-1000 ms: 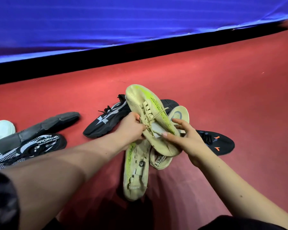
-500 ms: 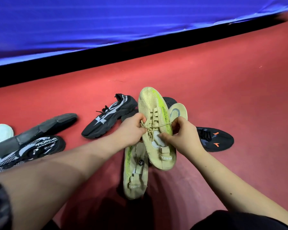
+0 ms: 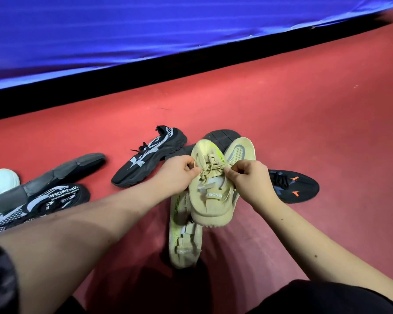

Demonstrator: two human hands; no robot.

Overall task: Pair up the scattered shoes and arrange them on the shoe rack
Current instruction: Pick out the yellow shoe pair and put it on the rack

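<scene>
At the far left edge of the red floor [image 3: 304,114] lay a white shoe [image 3: 0,184], partly cut off. Touching it was a dark shoe turned over so its grey sole [image 3: 61,173] faced up, and just in front of that a black-and-white lettered shoe [image 3: 45,200]. Further right, apart from these, a black sneaker [image 3: 150,157] with pale markings sat on its sole, toe toward the person.

The left hand [image 3: 179,175] reached in beside it, its grip pinched together on the left end of the lace [image 3: 213,166]. The lace belonged to the beige shoe [image 3: 210,196], which was raised off the floor between both hands, toe pointing away. Under it, a matching beige shoe with lime streaks [image 3: 184,234] lay flat on the floor. Behind the raised shoe showed a black sole [image 3: 222,137] and a pale sole or insole [image 3: 239,150]; which of the two I could not tell.

The right hand [image 3: 250,177] had its grip clamped on the lace's right end. Beyond it rested a black shoe with orange marks [image 3: 295,186]. A blue barrier [image 3: 168,30] ran along the back.
</scene>
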